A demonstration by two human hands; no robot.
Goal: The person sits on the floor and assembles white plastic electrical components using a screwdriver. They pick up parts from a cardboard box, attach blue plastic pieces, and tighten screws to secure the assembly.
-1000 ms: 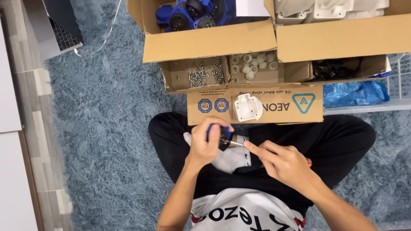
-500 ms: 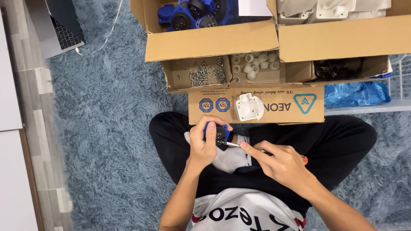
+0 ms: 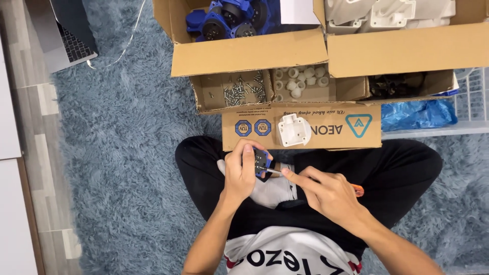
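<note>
Left hand: closed around a small blue and black socket part, held over the lap, just below the front wall of the low carton.
Right hand: fingers pinched shut on a screwdriver; orange handle end shows past the palm, metal tip touches the socket part.
Socket part: upright in the left fist, mostly hidden by the fingers; only the blue edge and dark face show.
Lap: white cloth-like piece lies under both hands, on black trousers; person sits cross-legged.
In the way: the low carton sits tight against the knees, between the hands and the parts stock. A white plastic housing rests on its front flap.
Low carton, left compartment: loose silver screws, scattered.
Low carton, middle compartment: small white round caps, piled.
Low carton, right compartment: dark parts, too shadowed to tell their kind.
Rear left box: blue and black sockets heaped, a white sheet at its right edge.
Rear right box: white plastic housings, stacked loosely.
Right side: blue plastic bag lying in a white wire basket, just beside the low carton.
Surface: shaggy blue-grey rug, covering most of the floor in view.
Room: pale wood-pattern floor along the left edge; a laptop at top left, partly on the rug, with a thin white cable running off beside it.
</note>
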